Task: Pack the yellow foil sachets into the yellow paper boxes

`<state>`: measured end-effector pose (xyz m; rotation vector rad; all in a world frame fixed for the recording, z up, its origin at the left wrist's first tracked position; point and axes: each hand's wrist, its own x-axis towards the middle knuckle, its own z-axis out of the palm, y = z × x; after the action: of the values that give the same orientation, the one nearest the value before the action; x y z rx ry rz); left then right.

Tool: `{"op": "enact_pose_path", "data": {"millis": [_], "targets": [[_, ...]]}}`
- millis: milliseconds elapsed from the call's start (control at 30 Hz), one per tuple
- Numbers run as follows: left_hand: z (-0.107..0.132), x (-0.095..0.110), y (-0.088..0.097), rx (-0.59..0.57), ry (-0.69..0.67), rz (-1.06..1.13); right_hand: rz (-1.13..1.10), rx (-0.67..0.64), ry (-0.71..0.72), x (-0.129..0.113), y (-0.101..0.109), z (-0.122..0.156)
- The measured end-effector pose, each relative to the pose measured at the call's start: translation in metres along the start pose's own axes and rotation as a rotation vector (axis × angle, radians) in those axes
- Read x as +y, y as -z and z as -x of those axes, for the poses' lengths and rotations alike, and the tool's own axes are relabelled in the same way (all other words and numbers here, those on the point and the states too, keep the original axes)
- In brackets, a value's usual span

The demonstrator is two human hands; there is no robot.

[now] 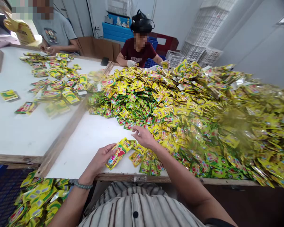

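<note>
My left hand [103, 158] is closed around the edge of a flat yellow packet [119, 154], which looks like a small carton printed with a watermelon slice and pink lettering. It is tilted, its far end pointing up and right. My right hand [143, 136] reaches over the near edge of a big heap of small yellow and green sachets [142, 105]. Its fingers are bent and apart, close to a green and red sachet [129, 125]; I see nothing held in them. A small group of loose sachets [149, 161] lies below my right hand, close to the table's front edge.
A wooden strip [65, 134] divides the white table [92, 132]. Filled yellow packets [56, 83] lie to its left. A crate of yellow packets [41, 198] stands below, at left. Two people sit across the table, one in a maroon shirt [140, 52]. White crates [198, 31] are stacked behind.
</note>
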<state>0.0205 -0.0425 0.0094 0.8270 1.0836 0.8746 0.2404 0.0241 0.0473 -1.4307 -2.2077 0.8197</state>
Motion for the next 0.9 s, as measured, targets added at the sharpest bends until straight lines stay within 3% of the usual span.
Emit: {"op": "enact_pose_path", "data": {"millis": [100, 167, 267, 333, 433, 533, 700, 900], "targets": [[0.002, 0.001, 0.006, 0.06, 0.018, 0.017, 0.366, -0.026, -0.097, 0.009, -0.014, 0.002], [0.002, 0.0, 0.008, 0.077, 0.031, 0.033, 0.445, -0.079, -0.11, 0.013, -0.024, 0.005], [0.001, -0.004, 0.01, 0.084, 0.032, 0.023, 0.405, -0.121, -0.097, 0.018, -0.03, 0.007], [0.0, -0.007, 0.012, 0.103, 0.021, -0.018, 0.3, -0.059, -0.082, 0.02, -0.026, 0.008], [-0.003, -0.011, 0.014, 0.107, -0.012, -0.113, -0.042, 0.055, -0.067, 0.018, -0.013, 0.011], [-0.004, -0.011, 0.011, 0.06, -0.041, -0.136, -0.268, -0.021, 0.0, 0.009, -0.004, 0.012], [0.0, -0.002, 0.0, -0.046, -0.05, -0.053, -0.072, -0.078, 0.098, -0.005, -0.004, 0.009], [0.0, -0.005, -0.007, -0.076, -0.081, -0.074, 0.068, -0.213, 0.147, -0.011, 0.004, 0.005]]}}
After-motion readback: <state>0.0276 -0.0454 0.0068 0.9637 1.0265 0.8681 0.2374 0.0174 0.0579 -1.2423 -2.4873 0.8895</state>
